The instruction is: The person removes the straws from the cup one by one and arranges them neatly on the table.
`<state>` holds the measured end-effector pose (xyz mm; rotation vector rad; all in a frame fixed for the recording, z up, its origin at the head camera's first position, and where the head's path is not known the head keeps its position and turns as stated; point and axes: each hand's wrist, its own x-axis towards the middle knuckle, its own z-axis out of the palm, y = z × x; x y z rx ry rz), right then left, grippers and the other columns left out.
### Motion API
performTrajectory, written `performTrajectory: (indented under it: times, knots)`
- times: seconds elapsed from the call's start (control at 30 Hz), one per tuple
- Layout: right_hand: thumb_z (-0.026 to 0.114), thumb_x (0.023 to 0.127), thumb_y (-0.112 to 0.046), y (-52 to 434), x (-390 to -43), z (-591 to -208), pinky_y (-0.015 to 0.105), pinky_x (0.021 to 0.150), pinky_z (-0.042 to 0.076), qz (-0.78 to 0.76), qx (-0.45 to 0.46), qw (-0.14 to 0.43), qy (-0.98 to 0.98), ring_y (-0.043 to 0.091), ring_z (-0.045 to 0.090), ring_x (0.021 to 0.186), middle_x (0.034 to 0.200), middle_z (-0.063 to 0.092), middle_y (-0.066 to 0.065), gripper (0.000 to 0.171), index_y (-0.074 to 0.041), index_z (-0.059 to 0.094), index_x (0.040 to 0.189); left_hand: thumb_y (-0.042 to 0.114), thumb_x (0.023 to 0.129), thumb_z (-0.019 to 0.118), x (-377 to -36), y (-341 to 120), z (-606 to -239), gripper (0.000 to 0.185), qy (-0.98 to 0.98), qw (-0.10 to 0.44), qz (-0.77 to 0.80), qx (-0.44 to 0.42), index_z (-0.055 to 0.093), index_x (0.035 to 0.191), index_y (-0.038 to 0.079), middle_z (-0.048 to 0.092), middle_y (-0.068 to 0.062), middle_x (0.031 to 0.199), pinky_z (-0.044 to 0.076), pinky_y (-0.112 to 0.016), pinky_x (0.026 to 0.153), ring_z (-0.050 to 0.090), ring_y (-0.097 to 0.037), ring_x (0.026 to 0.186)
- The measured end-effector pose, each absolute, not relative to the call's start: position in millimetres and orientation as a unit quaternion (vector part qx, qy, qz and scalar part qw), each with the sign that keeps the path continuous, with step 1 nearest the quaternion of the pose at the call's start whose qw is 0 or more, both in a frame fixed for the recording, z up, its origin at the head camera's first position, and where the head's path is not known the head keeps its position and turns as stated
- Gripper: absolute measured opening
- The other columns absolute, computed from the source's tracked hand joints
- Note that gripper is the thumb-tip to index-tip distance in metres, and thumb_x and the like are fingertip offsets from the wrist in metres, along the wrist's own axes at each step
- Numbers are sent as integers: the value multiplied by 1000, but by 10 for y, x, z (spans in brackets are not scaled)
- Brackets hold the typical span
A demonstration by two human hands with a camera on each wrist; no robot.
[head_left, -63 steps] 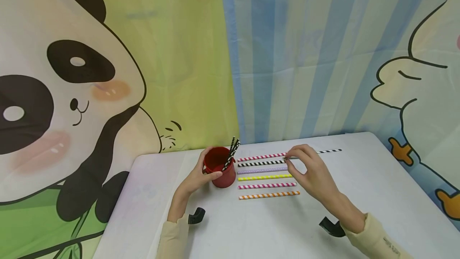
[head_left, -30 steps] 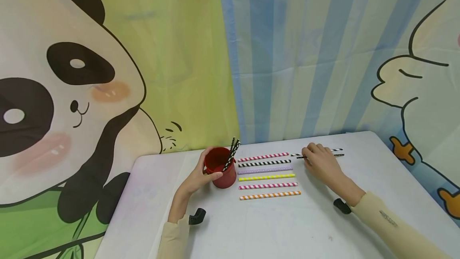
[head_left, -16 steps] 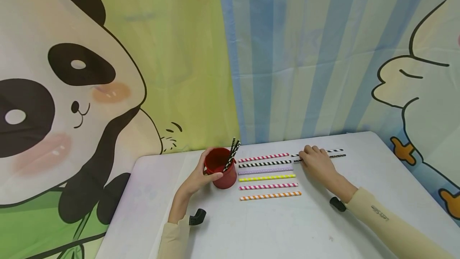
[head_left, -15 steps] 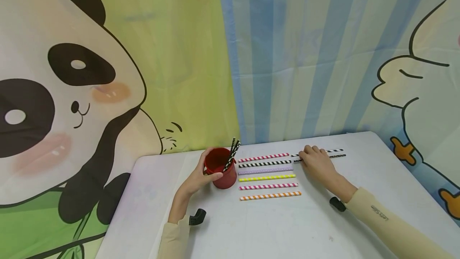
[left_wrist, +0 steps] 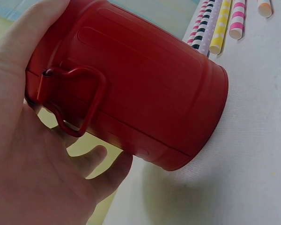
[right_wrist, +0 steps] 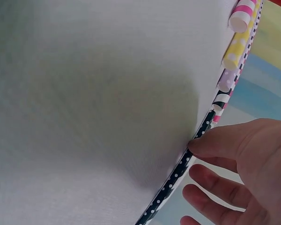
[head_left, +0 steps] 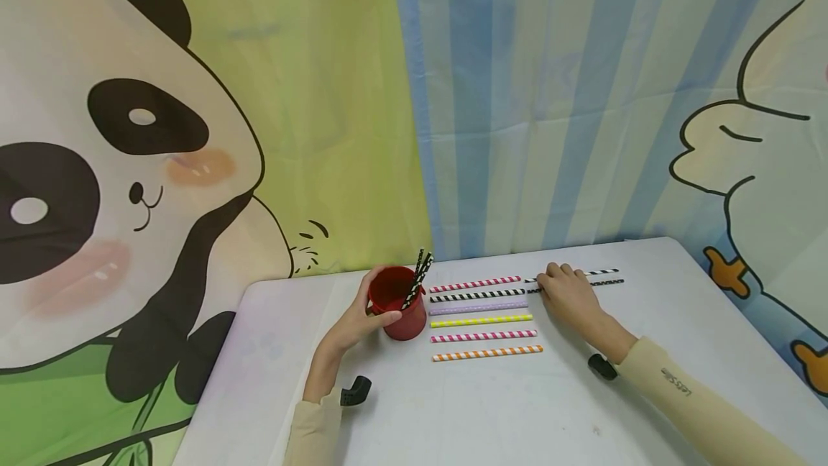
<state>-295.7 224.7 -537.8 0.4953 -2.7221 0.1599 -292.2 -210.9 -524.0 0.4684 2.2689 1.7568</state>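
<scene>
The left hand (head_left: 354,322) wraps its grip round the red cup (head_left: 397,310), which stands on the white tabletop (head_left: 491,408) with black dotted straws inside. At three o'clock from the cup lie six straws in a row. The right hand (head_left: 569,297), fingers relaxed and apart, touches the black dotted straw (right_wrist: 178,176) at the row's one o'clock.

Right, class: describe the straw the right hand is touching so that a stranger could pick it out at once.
Start at the red cup on the white table, and follow the row of straws beside it to the right hand. Under its fingers lies a black straw with white dots. The black-and-white straw just behind it is striped, not dotted.
</scene>
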Motion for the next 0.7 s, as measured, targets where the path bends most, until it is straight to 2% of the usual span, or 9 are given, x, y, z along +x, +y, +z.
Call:
performTrajectory:
  times: [0.23, 0.5, 0.7]
  knots:
    - [71, 88, -5, 2242, -2950, -5376, 51, 68, 47, 60, 169, 184, -967, 36, 58, 83, 86, 59, 11, 4, -5, 68, 91, 26, 86, 78, -2907, -2098, -5217, 94, 778, 115, 596, 164, 18, 157, 34, 33, 0, 155, 40, -56, 112, 28, -28, 145]
    - [71, 88, -6, 2252, -2943, -5367, 53, 70, 49, 60, 165, 180, -968, 37, 59, 85, 87, 60, 12, 6, -5, 68, 94, 27, 86, 79, -2906, -2096, -5218, 92, 782, 116, 592, 156, 19, 155, 41, 34, 2, 154, 40, -56, 112, 29, -26, 145]
    - [71, 88, -5, 2253, -2924, -5358, 53, 69, 49, 67, 167, 184, -966, 38, 60, 84, 88, 60, 13, 10, -4, 67, 97, 27, 86, 79, -2893, -2092, -5198, 93, 781, 116, 593, 158, 18, 155, 38, 33, 0, 155, 40, -56, 112, 29, -27, 145]
